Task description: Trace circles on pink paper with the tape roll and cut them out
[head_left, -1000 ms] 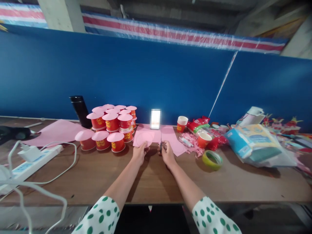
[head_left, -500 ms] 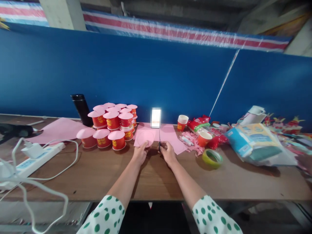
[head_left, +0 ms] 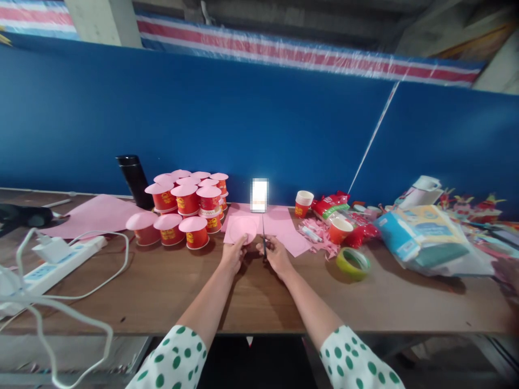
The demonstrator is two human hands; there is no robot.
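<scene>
My left hand [head_left: 235, 254] pinches the near edge of a pink paper disc [head_left: 242, 229], thumb on top. Beside it, my right hand [head_left: 275, 256] is closed on a pair of scissors [head_left: 265, 247], whose blades point away from me, just right of the disc. Under and behind them lie pink paper sheets [head_left: 279, 219], and a pink square [head_left: 295, 243] rests right of my right hand. To the left stand several red paper cups [head_left: 194, 236] topped with pink paper cones [head_left: 193, 223], some of them stacked.
Pink scraps [head_left: 320, 237], a cup stack [head_left: 304, 204], a loose cup [head_left: 340, 230] and a green tape roll [head_left: 352, 263] lie to the right, before a blue package [head_left: 425, 237]. On the left are a power strip [head_left: 60, 265], cables and a black bottle [head_left: 134, 181].
My right hand has shifted its hold on the scissors, its fingers spreading a little, and the blades have tilted slightly leftward. The left hand keeps the disc in about the same place.
</scene>
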